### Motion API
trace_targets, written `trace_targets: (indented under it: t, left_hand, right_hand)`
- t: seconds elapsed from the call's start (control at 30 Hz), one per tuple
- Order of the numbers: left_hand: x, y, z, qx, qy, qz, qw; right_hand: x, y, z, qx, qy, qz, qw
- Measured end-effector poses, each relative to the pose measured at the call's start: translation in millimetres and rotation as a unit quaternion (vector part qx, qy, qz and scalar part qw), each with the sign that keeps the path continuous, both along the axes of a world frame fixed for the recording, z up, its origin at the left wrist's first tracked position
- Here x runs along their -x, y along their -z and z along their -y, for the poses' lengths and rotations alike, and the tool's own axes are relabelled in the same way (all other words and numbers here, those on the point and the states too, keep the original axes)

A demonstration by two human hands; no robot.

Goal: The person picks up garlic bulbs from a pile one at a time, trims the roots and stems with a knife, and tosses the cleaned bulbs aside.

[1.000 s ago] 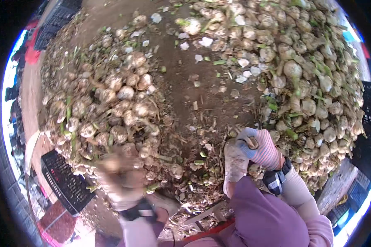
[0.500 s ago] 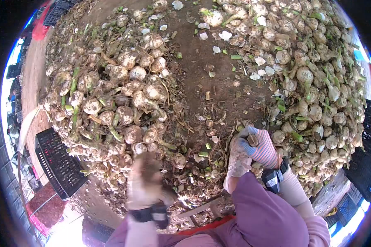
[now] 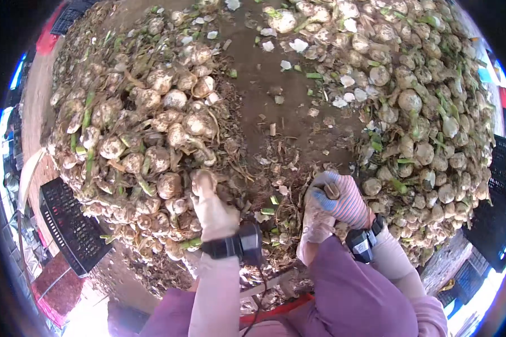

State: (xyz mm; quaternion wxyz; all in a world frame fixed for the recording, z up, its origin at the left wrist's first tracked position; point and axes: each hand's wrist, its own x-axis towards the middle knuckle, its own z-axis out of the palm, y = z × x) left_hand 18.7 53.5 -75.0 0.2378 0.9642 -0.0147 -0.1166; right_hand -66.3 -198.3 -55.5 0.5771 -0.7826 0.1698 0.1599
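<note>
Left hand (image 3: 213, 210): rests back uppermost against the inner side of the left heap (image 3: 130, 164), with fingertips down among the bulbs (image 3: 169, 185); cannot tell whether closed on one or merely touching (small and hazy at the tips).
Right hand (image 3: 343, 197): curled firmly in a striped glove (image 3: 357, 205) around a brown stub-ended object (image 3: 332, 191), perhaps a handle; held apart from the left hand, just above the purple trouser leg (image 3: 365, 286).
Bulbs: heaped on both sides, soil-smeared, many with stalks attached; packed close about the left hand.
Right heap (image 3: 423, 153): spread beyond the right hand, across a strip of bare ground (image 3: 287, 115) from the left heap.
Fingertip work: best done, by judgement, by settling around the body of one bulb rather than a stalk, then lifting instead of dragging, to spare the neighbours a tumble.
Brown stub-ended object: worth keeping snug in the right fist and angled away from the left hand, being possibly a tool with a hidden working end.
Cord (image 3: 264, 289): hangs below the black wrist device (image 3: 249, 245); sensibly kept from snagging on stalks.
</note>
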Motion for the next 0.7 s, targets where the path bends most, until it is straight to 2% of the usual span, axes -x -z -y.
trace_targets:
  t: [0.07, 0.1, 0.13, 0.17, 0.2, 0.27, 0.3, 0.37, 0.5, 0.53, 0.6, 0.63, 0.67, 0.7]
  left_hand:
    - [23.4, 6.7, -3.7, 0.023, -0.040, 0.100, 0.994]
    - [17.7, -5.8, 4.9, 0.026, -0.039, 0.099, 0.994]
    - [6.2, -30.2, 17.6, 0.395, -0.042, -0.086, 0.914]
    - [-0.9, -42.3, 29.4, 0.696, -0.033, -0.259, 0.669]
    - [1.2, -43.4, 33.2, 0.675, -0.089, -0.237, 0.693]
    - [4.7, -57.7, 36.4, 0.608, -0.063, -0.253, 0.750]
    - [6.0, -57.1, 39.2, 0.610, -0.061, -0.257, 0.747]
    - [10.0, -57.0, 41.1, 0.643, -0.119, -0.361, 0.665]
    - [15.5, -57.9, 38.2, 0.659, -0.231, -0.543, 0.466]
    - [15.1, -58.0, 38.1, 0.658, -0.231, -0.546, 0.465]
    - [13.0, -60.6, 38.1, 0.574, -0.005, -0.422, 0.702]
    - [11.4, -62.7, 38.6, 0.505, 0.111, -0.337, 0.787]
    - [10.0, -65.4, 39.2, 0.421, 0.224, -0.240, 0.846]
    - [9.0, -68.7, 40.3, 0.323, 0.329, -0.135, 0.877]
  right_hand:
    - [1.5, 2.3, 5.9, -0.011, -0.007, -0.019, 1.000]
    - [0.6, 1.3, 7.5, -0.013, -0.016, -0.011, 1.000]
    - [-1.8, -0.5, 8.8, -0.014, -0.026, -0.003, 1.000]
    - [-13.7, -14.0, 9.4, 0.027, -0.088, 0.040, 0.995]
    - [-19.0, -21.5, 7.4, 0.056, -0.113, 0.013, 0.992]
    - [-24.2, -21.9, 5.7, 0.063, -0.164, 0.097, 0.980]
    - [-27.8, -24.9, 4.8, 0.067, -0.161, 0.094, 0.980]
    - [-37.2, -37.2, 4.6, 0.081, -0.235, 0.118, 0.961]
    - [-44.7, -50.3, 8.0, 0.050, -0.256, 0.140, 0.955]
    - [-44.7, -50.3, 8.3, 0.050, -0.254, 0.137, 0.956]
    - [-44.2, -50.5, 9.3, 0.046, -0.270, 0.127, 0.953]
    - [-42.1, -47.0, 9.2, 0.051, -0.268, 0.134, 0.953]
    - [-40.1, -42.8, 9.5, 0.053, -0.267, 0.131, 0.953]
    - [-38.3, -38.1, 10.0, 0.055, -0.266, 0.144, 0.952]
